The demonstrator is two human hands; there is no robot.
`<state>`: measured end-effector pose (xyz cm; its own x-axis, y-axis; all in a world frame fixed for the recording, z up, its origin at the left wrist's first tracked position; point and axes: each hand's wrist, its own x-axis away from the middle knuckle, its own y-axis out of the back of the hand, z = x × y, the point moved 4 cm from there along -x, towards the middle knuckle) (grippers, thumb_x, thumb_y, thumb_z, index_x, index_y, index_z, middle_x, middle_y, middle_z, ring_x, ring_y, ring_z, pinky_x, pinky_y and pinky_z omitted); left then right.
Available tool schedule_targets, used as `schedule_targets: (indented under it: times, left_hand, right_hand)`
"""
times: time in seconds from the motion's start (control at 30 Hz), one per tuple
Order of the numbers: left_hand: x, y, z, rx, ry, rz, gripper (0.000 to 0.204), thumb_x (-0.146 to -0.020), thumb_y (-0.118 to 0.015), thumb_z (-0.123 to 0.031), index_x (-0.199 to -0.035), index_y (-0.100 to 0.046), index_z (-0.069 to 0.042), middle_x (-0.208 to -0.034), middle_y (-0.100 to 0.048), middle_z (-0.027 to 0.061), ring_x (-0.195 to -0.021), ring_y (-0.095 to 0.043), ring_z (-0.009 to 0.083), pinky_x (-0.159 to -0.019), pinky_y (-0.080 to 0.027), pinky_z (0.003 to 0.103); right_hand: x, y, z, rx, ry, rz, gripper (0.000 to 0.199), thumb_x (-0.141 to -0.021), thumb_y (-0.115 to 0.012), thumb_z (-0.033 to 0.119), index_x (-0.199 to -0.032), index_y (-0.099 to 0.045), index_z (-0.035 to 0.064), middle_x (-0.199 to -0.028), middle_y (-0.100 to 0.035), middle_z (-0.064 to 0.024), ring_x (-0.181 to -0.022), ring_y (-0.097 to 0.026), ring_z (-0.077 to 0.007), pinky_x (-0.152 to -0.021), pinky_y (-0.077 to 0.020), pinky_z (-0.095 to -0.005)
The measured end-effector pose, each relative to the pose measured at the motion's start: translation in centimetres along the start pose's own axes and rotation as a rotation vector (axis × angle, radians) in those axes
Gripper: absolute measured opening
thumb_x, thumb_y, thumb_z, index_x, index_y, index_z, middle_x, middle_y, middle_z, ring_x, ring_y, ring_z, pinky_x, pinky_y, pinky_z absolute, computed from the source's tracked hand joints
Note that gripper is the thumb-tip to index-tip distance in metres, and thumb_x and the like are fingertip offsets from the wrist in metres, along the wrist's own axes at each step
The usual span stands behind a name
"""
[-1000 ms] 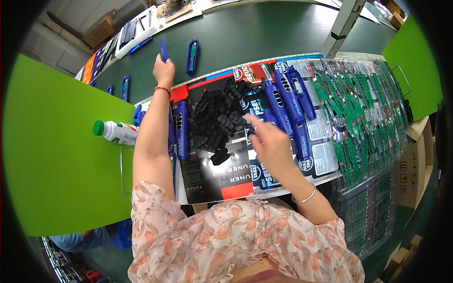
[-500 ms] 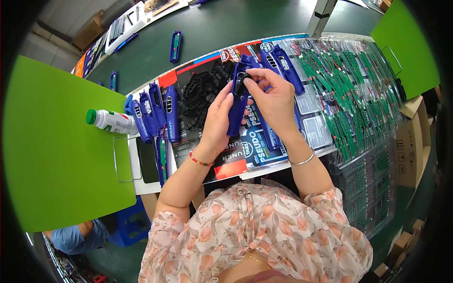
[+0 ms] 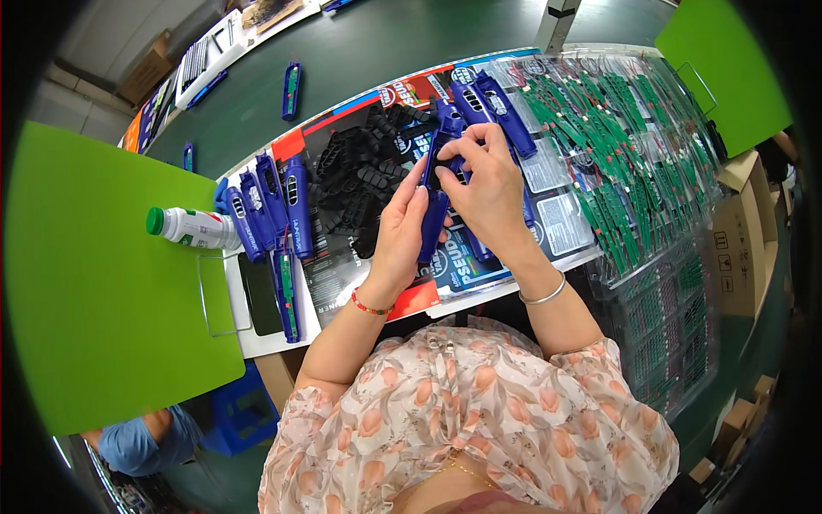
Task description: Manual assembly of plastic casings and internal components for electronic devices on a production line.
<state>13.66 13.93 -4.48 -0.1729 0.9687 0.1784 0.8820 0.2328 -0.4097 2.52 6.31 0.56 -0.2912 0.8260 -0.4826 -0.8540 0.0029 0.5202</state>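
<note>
Both hands hold one long blue plastic housing (image 3: 435,206) above the work board. My left hand (image 3: 401,233) grips its lower part from the left. My right hand (image 3: 485,183) closes over its upper part, fingertips pressing near the top end. Just behind the hands lies a heap of small black plastic parts (image 3: 358,176). Several more blue housings (image 3: 272,201) lie side by side to the left, and others (image 3: 497,107) sit to the upper right.
A white bottle with a green cap (image 3: 193,227) lies at the left by a green divider panel (image 3: 94,274). Trays of green circuit boards (image 3: 629,146) fill the right. Blue housings (image 3: 291,88) ride on the dark conveyor belt (image 3: 385,43). Another person's sleeve (image 3: 137,441) shows at lower left.
A second ago my left hand reached out to the belt and my right was over the board. Now both hands have come together on one blue housing.
</note>
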Motion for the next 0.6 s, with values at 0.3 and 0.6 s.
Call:
schedule_targets:
  times: [0.3, 0.6]
  left_hand:
    - [-0.2, -0.9, 1.0, 0.085, 0.025, 0.048, 0.048, -0.105, -0.039, -0.019, -0.151, -0.03, -0.013, -0.102, -0.064, 0.0115, -0.077, -0.06, 0.0118, -0.063, -0.052, 0.025]
    - [-0.4, -0.9, 1.5, 0.219, 0.058, 0.145, 0.05, -0.104, -0.041, -0.022, -0.152, -0.028, -0.014, -0.105, -0.064, 0.0167, -0.079, -0.061, 0.0147, -0.064, -0.053, 0.027]
  right_hand:
    - [-0.4, 2.7, -1.6, -0.074, -0.036, -0.02, 0.014, -0.076, -0.071, 0.01, -0.089, -0.068, 0.0067, -0.097, -0.057, -0.0091, -0.077, -0.063, -0.0259, -0.067, -0.0518, -0.0363]
    - [-7.3, 8.7, -15.1, 0.868, -0.135, 0.143, 0.012, -0.08, -0.06, 0.003, -0.086, -0.07, 0.0027, -0.092, -0.069, -0.0195, -0.086, -0.069, -0.0373, -0.075, -0.0559, -0.0462]
